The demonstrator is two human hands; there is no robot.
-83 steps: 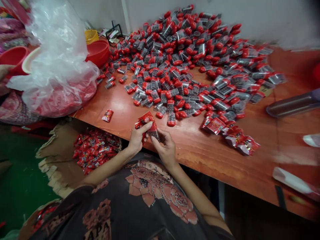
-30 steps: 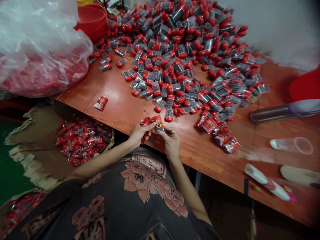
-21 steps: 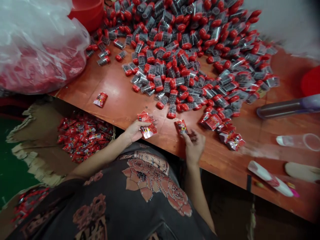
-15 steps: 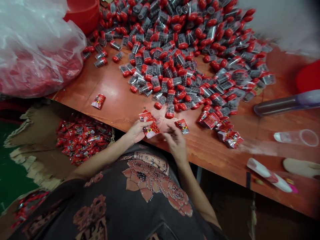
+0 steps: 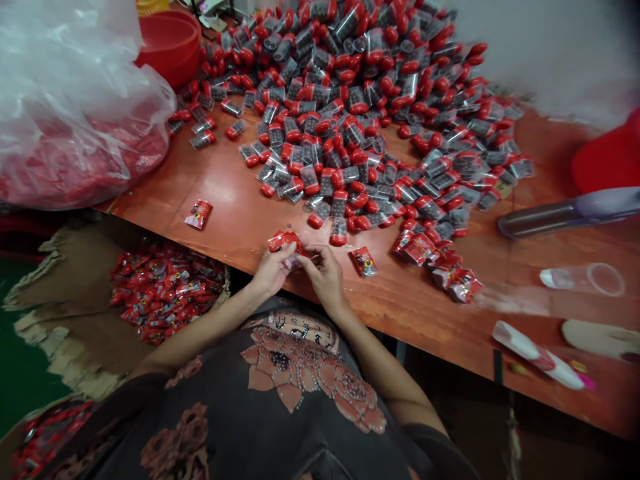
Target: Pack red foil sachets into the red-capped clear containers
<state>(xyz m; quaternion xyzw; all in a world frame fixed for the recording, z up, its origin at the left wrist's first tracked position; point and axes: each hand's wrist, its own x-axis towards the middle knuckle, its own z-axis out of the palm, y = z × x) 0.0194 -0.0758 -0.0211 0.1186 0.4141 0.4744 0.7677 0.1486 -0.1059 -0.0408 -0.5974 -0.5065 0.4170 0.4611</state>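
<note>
The left hand (image 5: 273, 270) is curled around a small bunch of red sachets (image 5: 285, 243), its thumb and fingers closed on them, and a silvery sachet edge shows just below. The right hand (image 5: 325, 277) comes in from the other side, with its fingers (image 5: 307, 261) against the same bunch; it may be gripping or only touching, I cannot tell which.

Both hands are over the table (image 5: 235, 200) at its near edge, just in front of the pile (image 5: 345, 113) of clear tubes with red caps. A loose sachet (image 5: 363, 261) lies just beside the right hand, in front of the pile. Another sachet (image 5: 199, 214) lies alone, in front of the pile and farther left. A cluster of sachets (image 5: 435, 267) sits against the pile's right front edge.

Below the table's edge, in front of the pile and to the left, an open cardboard box (image 5: 45, 313) holds a heap of sachets (image 5: 165, 293). Left of the pile are a clear plastic bag (image 5: 70, 113) with red contents and a red basin (image 5: 170, 50). To the right of the pile lie a purple-handled tube (image 5: 565, 213) and a clear cup (image 5: 583, 280) on its side.
</note>
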